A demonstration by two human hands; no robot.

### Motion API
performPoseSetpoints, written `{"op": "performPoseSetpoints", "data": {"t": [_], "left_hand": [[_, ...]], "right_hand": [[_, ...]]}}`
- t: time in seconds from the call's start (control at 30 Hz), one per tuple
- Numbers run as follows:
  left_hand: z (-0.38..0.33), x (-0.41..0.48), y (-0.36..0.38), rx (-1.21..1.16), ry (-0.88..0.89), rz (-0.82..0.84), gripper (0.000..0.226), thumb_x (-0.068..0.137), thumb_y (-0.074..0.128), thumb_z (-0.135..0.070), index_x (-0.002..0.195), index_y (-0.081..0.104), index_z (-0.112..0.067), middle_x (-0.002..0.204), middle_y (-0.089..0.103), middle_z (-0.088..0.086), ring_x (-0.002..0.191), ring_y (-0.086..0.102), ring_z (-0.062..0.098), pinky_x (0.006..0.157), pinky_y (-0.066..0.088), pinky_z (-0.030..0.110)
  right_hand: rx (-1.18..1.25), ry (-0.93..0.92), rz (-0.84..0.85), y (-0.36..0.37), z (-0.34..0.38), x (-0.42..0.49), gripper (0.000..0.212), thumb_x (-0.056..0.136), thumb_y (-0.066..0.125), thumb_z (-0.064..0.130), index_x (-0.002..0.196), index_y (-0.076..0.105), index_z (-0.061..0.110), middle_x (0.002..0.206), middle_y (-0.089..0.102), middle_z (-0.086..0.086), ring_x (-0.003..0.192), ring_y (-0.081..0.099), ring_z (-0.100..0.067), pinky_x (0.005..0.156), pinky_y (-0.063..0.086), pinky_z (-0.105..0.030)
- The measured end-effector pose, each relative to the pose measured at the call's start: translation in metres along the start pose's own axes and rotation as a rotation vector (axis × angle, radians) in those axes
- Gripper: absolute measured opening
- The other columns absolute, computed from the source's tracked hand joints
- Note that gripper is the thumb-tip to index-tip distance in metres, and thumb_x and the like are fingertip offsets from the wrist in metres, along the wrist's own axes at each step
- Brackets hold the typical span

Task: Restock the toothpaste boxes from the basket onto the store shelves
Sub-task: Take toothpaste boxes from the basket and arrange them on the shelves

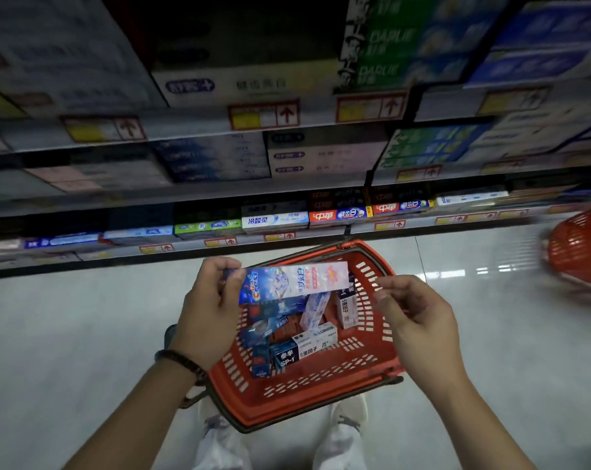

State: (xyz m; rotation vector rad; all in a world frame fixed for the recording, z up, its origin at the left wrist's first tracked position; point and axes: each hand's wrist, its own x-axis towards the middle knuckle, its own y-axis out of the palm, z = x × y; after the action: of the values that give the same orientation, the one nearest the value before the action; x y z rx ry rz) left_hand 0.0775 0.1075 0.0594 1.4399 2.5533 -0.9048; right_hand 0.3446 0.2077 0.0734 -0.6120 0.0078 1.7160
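The left hand's fingers (234, 274) and thumb are clamped on the left end of a box (294, 283). The left hand (212, 310) is seen from its back, with a dark bead bracelet (182, 361) at the wrist. The box is long, flat and glossy. Its left part is deep blue with a Crest logo, a bright gem-like picture sits in the middle, and the right part is a pale pink sheen with red print. It lies nearly level, long side left to right, over the far half of the basket (304, 412).

The right hand (419, 317) holds nothing. Its fingers are loosely curled, with the tips near the box's right end but apart from it.

The red basket stands on the pale floor (83, 317), between the feet (216, 429) and the shelves (192, 130). Inside it more boxes lie in a jumble, among them a dark blue and white one marked SP-1 (300, 351). The shelves are stocked with rows of toothpaste. A second red basket (578, 252) is blurred at far right.
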Motion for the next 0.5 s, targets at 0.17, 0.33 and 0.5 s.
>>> {"op": "performPoseSetpoints", "data": {"t": [0.17, 0.33, 0.5], "left_hand": [[-0.048, 0.006, -0.034, -0.019, 0.071, 0.002, 0.01, 0.107, 0.05, -0.038, 0.11, 0.058, -0.033, 0.104, 0.073, -0.003, 0.092, 0.072, 0.015, 0.077, 0.06, 0.046], [-0.1, -0.011, -0.07, -0.031, 0.131, 0.005, 0.01, 0.105, 0.051, -0.036, 0.108, 0.059, -0.031, 0.097, 0.073, -0.004, 0.08, 0.068, 0.005, 0.068, 0.059, 0.035], [-0.151, -0.031, -0.11, -0.103, 0.136, -0.012, 0.018, 0.1, 0.05, -0.042, 0.109, 0.062, -0.032, 0.094, 0.073, -0.009, 0.082, 0.067, 0.007, 0.076, 0.06, 0.044]], "right_hand": [[-0.015, -0.052, -0.027, -0.017, 0.05, 0.001, 0.014, 0.101, 0.071, 0.018, 0.1, 0.074, 0.031, 0.092, 0.078, 0.006, 0.087, 0.076, -0.02, 0.082, 0.063, -0.054], [-0.001, -0.079, -0.016, -0.026, 0.097, -0.006, 0.017, 0.099, 0.07, 0.022, 0.11, 0.073, 0.035, 0.095, 0.077, 0.009, 0.09, 0.075, -0.015, 0.087, 0.063, -0.053], [0.002, -0.066, 0.028, -0.037, 0.146, -0.027, 0.024, 0.097, 0.073, 0.033, 0.116, 0.07, 0.048, 0.105, 0.075, 0.019, 0.096, 0.075, -0.012, 0.088, 0.063, -0.052]]}}
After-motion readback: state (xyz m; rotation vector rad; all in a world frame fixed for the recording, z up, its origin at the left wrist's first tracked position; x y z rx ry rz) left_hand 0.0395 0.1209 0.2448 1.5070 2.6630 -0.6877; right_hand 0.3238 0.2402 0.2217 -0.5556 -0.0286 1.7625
